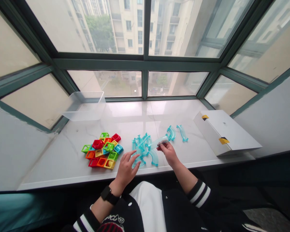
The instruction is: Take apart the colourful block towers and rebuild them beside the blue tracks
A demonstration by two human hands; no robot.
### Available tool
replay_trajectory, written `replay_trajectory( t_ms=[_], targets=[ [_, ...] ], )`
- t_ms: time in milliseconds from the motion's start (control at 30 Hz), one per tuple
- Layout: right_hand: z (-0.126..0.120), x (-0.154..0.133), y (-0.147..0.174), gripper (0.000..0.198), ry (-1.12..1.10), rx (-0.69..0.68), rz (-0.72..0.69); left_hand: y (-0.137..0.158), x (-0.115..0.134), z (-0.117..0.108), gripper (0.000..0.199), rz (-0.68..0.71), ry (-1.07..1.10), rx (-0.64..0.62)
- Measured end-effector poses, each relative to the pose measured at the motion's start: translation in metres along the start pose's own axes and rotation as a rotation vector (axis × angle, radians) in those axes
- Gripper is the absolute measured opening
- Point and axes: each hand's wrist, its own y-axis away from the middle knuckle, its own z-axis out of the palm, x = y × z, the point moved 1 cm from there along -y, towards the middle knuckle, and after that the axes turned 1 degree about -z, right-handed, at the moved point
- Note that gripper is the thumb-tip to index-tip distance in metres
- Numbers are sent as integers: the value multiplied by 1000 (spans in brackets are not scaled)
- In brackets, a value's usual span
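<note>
My right hand (168, 152) is closed on a straight, clear blue track piece (157, 142), holding its right end just above the sill. Left of it, my left hand (127, 169) hovers with fingers apart and nothing in it, at the near left side of a pile of clear blue track pieces (142, 145). A curved track piece (154, 158) lies at the pile's near right edge. Beyond my right hand rest another curved piece (171, 132) and a wavy track piece (182, 133). Several colourful hollow blocks (102, 151) are heaped to the left of my left hand.
A clear plastic bin (84, 111) stands at the back left of the white sill (125, 119). On the right is a white box (228, 130) with yellow and black tabs. Green-framed windows (135, 64) enclose the back and sides.
</note>
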Motion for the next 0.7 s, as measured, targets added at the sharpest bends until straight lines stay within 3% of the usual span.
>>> replay_trajectory(
  t_ms=[133,233,333,500,700],
  targets=[
    [13,-2,8,45,-81,-108,22,-16,11,-7,48,-178,344,13],
    [24,-2,15,43,-102,-179,32,-25,12,2,65,-390,679,-94],
    [31,-1,20,44,-98,-221,56,-28,14,8,71,-487,901,-223],
    [33,3,21,47,-82,-199,111,-27,20,3,63,-484,941,-195],
    [29,5,16,51,-82,-112,160,-26,19,-7,57,-401,807,-149]
  ],
)
